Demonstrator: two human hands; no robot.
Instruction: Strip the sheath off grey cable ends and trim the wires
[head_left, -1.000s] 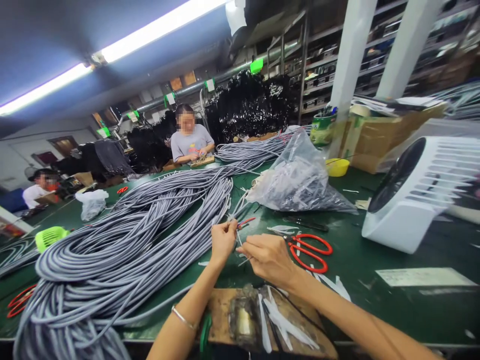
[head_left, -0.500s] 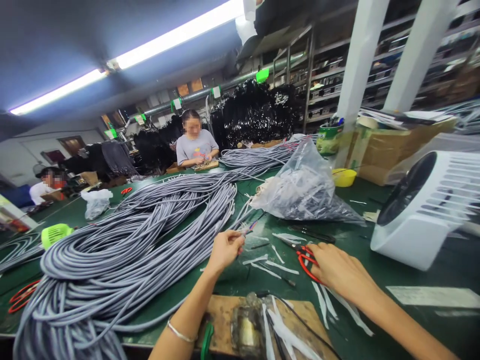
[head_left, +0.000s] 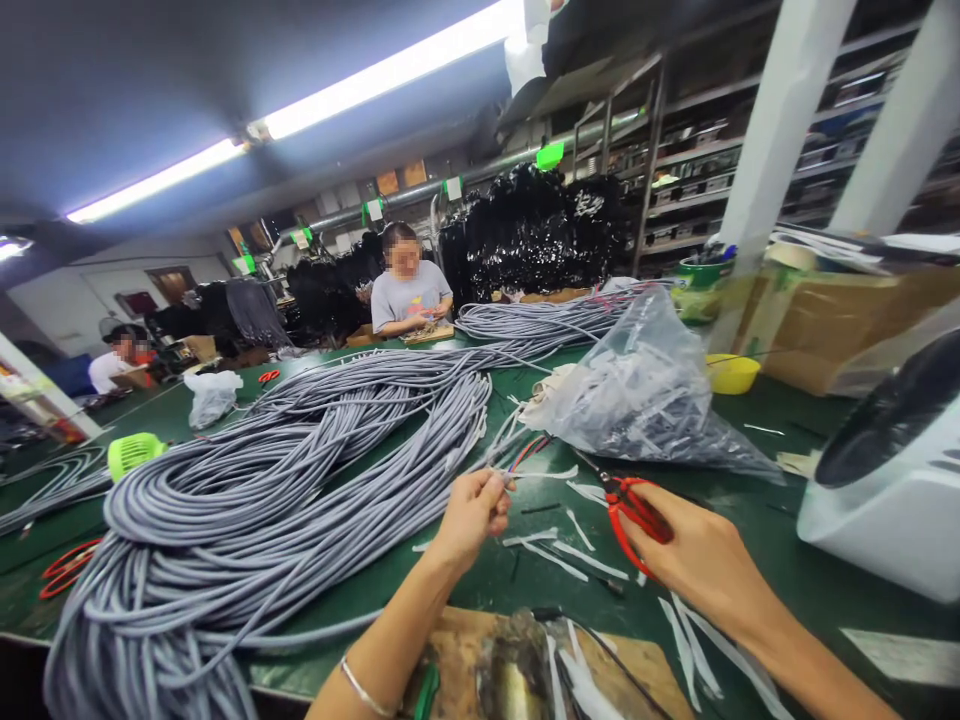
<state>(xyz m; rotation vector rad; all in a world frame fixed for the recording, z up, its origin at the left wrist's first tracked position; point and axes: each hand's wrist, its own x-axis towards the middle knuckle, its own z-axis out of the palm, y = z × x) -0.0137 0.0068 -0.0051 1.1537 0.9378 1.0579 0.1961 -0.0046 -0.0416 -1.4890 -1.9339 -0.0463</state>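
Note:
My left hand (head_left: 474, 508) pinches the end of a grey cable, from which thin red and blue wires (head_left: 527, 450) and a white strip (head_left: 546, 474) stick out. To its right, my right hand (head_left: 694, 550) is wrapped round the red handles of a pair of scissors (head_left: 634, 520); the blades point up and left, near the wires. Beside my left hand lies a large coiled bundle of grey cables (head_left: 300, 480) on the green table (head_left: 540, 570). Loose white strips (head_left: 559, 560) are scattered below and between my hands.
A clear bag of white scraps (head_left: 645, 400) stands ahead, with a yellow bowl (head_left: 733, 373) behind. A white fan (head_left: 892, 480) is at the right. A wooden board (head_left: 450, 660) with a metal fixture lies nearest me. Across the table sits a person (head_left: 410, 290).
The view has swung slightly left. A white strip now stands out from the cable end at my left hand. The scissors have turned in my right hand, and their handles look closer together.

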